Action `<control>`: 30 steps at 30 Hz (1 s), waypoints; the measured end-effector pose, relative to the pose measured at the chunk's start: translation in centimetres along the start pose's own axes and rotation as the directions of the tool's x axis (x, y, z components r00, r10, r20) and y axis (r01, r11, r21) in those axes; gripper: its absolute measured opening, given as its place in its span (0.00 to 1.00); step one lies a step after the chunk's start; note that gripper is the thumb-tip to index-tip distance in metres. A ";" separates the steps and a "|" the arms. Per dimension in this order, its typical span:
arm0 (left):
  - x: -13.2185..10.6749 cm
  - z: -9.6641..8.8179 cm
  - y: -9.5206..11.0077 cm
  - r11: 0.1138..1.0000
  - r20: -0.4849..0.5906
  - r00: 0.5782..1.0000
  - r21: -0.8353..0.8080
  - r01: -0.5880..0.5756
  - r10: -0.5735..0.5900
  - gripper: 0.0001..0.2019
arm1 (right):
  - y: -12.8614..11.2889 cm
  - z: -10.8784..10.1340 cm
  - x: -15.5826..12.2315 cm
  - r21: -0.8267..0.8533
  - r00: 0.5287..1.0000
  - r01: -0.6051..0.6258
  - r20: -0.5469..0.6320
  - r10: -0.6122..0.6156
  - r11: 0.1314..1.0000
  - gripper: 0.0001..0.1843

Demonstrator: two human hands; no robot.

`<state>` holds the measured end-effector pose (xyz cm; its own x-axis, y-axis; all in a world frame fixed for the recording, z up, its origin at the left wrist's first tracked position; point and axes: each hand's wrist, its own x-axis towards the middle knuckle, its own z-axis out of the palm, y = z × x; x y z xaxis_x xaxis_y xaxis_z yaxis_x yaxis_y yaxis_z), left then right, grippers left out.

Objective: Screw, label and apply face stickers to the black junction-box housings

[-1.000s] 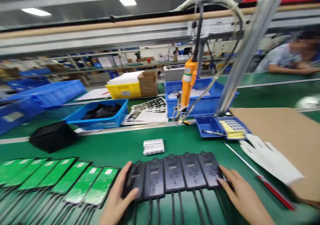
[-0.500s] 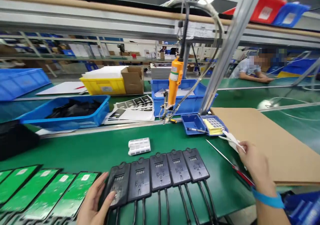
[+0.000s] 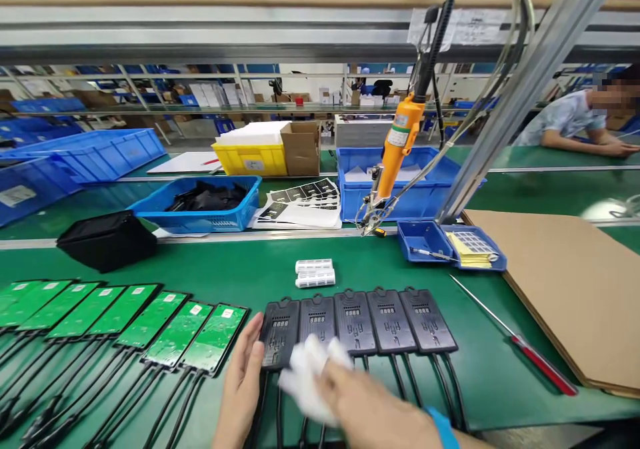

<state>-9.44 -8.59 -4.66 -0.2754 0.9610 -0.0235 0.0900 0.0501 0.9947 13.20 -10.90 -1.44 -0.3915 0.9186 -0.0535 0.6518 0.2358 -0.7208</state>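
To your left, black box on green counter; beside it, blue tray holding black pieces. Ahead of you, overlapping printed sheets, yellow bin against brown cardboard box. Orange power screwdriver hanging tilted before blue bin. Nearer you, white cylinders, side by side. To your right, red-handled screwdriver near flat cardboard sheet; beyond, co-worker leaning forward.

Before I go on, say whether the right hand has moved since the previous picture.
Yes: against the red-handled screwdriver, the right hand went left, from beside it to near the black units.
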 end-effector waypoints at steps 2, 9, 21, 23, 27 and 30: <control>0.1 -0.5 -0.2 0.998 -0.003 1.000 -0.063 0.017 -0.017 0.28 | -2.6 -0.1 -0.4 0.106 0.972 0.123 0.188 -0.141 0.987 0.09; -0.5 -1.0 -0.1 0.964 0.040 0.996 -0.252 0.082 -0.074 0.33 | 4.0 -7.5 -1.1 -0.321 0.919 -0.044 -0.385 -0.088 0.946 0.23; -1.0 -0.1 -1.4 0.962 0.043 0.999 -0.271 0.019 -0.007 0.43 | -2.5 1.0 7.9 -0.612 0.990 0.135 0.105 -0.089 0.779 0.39; -1.0 0.3 -1.3 0.941 0.009 0.999 -0.335 0.049 -0.048 0.46 | -4.7 2.0 7.9 -0.541 0.953 0.294 0.234 -0.194 0.788 0.40; -0.7 0.4 -0.5 0.882 -0.040 0.987 -0.457 0.119 -0.154 0.48 | -6.6 1.5 4.6 -0.320 0.819 0.490 0.488 -0.302 0.811 0.28; -0.5 -0.3 -0.1 0.926 0.013 0.994 -0.363 0.106 -0.109 0.46 | -4.7 -1.3 1.4 -0.120 0.828 0.348 0.504 -0.245 0.930 0.10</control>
<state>-9.58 -9.20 -4.68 -0.2712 0.9533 -0.1327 -0.2935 0.0494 0.9547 10.39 -10.28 2.74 -0.8113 0.5433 -0.2159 0.5477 0.5770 -0.6059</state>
